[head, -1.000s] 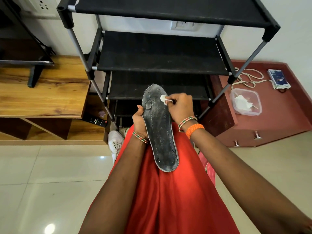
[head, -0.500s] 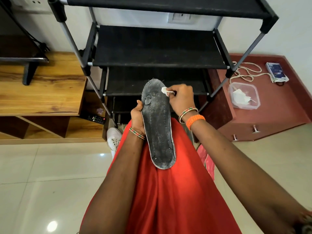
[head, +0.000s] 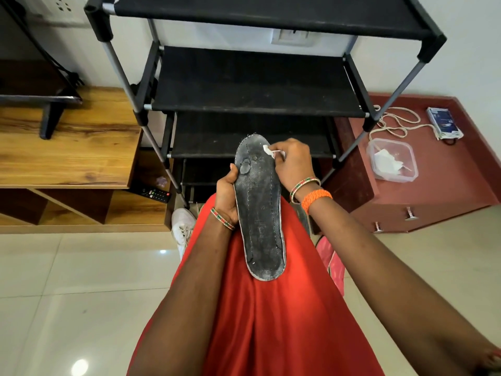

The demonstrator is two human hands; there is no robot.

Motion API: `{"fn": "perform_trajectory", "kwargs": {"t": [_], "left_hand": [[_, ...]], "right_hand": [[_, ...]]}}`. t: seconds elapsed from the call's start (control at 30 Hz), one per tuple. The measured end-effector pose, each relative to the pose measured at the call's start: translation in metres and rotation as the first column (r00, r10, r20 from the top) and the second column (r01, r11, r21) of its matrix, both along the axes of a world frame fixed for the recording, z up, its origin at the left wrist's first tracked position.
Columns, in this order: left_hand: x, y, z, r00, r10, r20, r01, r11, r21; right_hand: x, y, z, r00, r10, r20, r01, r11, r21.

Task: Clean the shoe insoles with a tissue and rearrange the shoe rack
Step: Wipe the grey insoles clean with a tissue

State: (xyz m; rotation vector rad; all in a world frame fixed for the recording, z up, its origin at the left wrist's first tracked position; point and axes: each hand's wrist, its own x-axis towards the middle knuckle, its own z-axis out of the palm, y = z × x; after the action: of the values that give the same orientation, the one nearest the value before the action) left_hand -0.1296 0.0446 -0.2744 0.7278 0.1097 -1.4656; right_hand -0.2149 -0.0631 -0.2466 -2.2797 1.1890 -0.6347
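A worn dark grey insole (head: 259, 213) with a stitched pale edge lies lengthwise on my red-clothed lap, toe end pointing away. My left hand (head: 227, 195) grips its left edge near the toe, thumb on top. My right hand (head: 291, 161) pinches a small white wad of tissue (head: 268, 151) and presses it against the insole's upper right edge. The black shoe rack (head: 254, 82) stands right in front, its fabric shelves bare.
A white sneaker (head: 183, 226) sits on the floor by my left knee, a pink item (head: 332, 263) by the right one. A clear tub (head: 391, 161) with tissues, a cord and a blue packet (head: 444, 126) lie on the maroon cabinet. A wooden unit (head: 70, 147) holding a remote (head: 154, 194) stands left.
The tissue hand has stayed at the toe end's right edge with only slight shifts. The view has drifted a little; the insole and left hand keep their hold.
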Motion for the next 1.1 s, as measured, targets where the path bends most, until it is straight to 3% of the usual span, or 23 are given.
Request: {"fn": "perform_trajectory", "kwargs": {"t": [0.3,0.5,0.7,0.9,1.1], "left_hand": [[0.008,-0.005,0.007,0.995,0.089,0.036,-0.085,0.99,-0.113],[0.008,-0.011,0.004,0.997,0.056,0.057,-0.049,0.992,-0.115],[0.013,-0.008,0.004,0.995,0.086,0.058,-0.082,0.994,-0.068],[0.007,-0.009,0.006,0.993,0.115,0.013,-0.114,0.992,-0.061],[0.002,-0.01,0.007,0.994,0.102,0.026,-0.101,0.994,-0.03]], "right_hand": [[0.01,0.02,-0.011,0.981,0.161,-0.108,-0.158,0.987,0.038],[0.025,0.011,-0.003,0.999,-0.028,0.016,0.026,0.995,0.097],[0.036,0.007,0.012,1.0,0.014,-0.011,-0.013,0.998,0.069],[0.032,0.019,0.017,0.953,-0.051,-0.298,0.062,0.998,0.026],[0.039,0.008,0.026,0.993,-0.001,-0.117,0.008,0.998,0.065]]}}
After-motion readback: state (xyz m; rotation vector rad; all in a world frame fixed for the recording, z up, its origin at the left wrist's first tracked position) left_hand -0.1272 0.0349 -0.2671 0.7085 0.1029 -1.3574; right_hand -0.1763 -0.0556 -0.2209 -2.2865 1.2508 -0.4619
